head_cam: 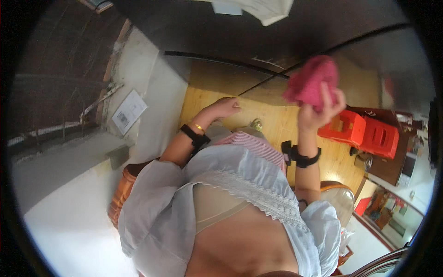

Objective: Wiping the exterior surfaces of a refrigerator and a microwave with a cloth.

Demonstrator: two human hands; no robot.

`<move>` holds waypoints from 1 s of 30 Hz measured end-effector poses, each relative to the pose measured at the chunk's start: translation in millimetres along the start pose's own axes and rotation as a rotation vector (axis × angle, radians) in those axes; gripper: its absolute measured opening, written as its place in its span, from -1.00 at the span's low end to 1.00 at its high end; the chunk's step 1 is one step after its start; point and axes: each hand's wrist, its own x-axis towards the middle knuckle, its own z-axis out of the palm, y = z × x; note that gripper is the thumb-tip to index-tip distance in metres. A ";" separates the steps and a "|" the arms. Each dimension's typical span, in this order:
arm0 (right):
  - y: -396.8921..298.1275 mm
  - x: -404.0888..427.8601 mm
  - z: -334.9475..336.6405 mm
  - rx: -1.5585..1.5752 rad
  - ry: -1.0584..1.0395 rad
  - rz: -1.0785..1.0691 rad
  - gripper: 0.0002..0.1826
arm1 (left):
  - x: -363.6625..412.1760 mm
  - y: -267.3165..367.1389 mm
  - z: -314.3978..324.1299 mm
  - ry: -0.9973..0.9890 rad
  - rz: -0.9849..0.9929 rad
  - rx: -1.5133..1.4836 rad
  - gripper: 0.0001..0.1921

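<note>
A crumpled pink cloth (pixel 313 81) is in my right hand (pixel 320 109), raised against or close before a dark glossy panel (pixel 228 34); whether it touches is unclear. The fingers curl around the cloth's near side, and the cloth is slightly blurred. My left hand (pixel 226 107) is held low in front of my body, its fingers curled in and nothing visible in them. Black straps circle both forearms, and a gold-coloured bracelet is on the left wrist. Dark seams cross the glossy surface, whose lower part reflects the wood-look floor (pixel 277 116).
Red plastic stools (pixel 380 136) stand at the right beside brown furniture. A white wall (pixel 162 100) rises on the left near a paper with a printed code (pixel 129 111). Pale papers (pixel 266 10) are at the top. A round, wood-rimmed object (pixel 337 200) lies by my right elbow.
</note>
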 end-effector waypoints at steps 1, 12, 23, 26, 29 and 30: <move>-0.6 7.6 7.1 0.062 0.158 -0.014 -0.51 | 1.7 1.9 -0.1 -0.006 -0.007 -0.022 -0.62; -0.5 -52.4 117.5 -0.174 -0.159 -0.259 -0.55 | -17.9 -7.1 5.6 0.155 -0.056 -0.131 -0.62; -103.0 -70.7 229.6 -0.173 -0.622 -0.571 -0.61 | -42.9 -23.5 10.1 0.179 -0.017 -0.011 -0.67; -77.9 -75.3 222.6 -0.261 -0.894 -0.849 -0.67 | -63.5 -22.1 8.7 0.267 -0.161 -0.377 -0.65; -25.9 -95.4 189.4 -0.169 -0.895 -0.704 -0.73 | -71.0 -21.9 6.1 0.327 -0.171 -0.231 -0.64; -10.4 -92.1 165.6 -0.186 -0.933 -0.646 -0.64 | -71.1 -26.1 5.5 0.315 -0.160 -0.235 -0.64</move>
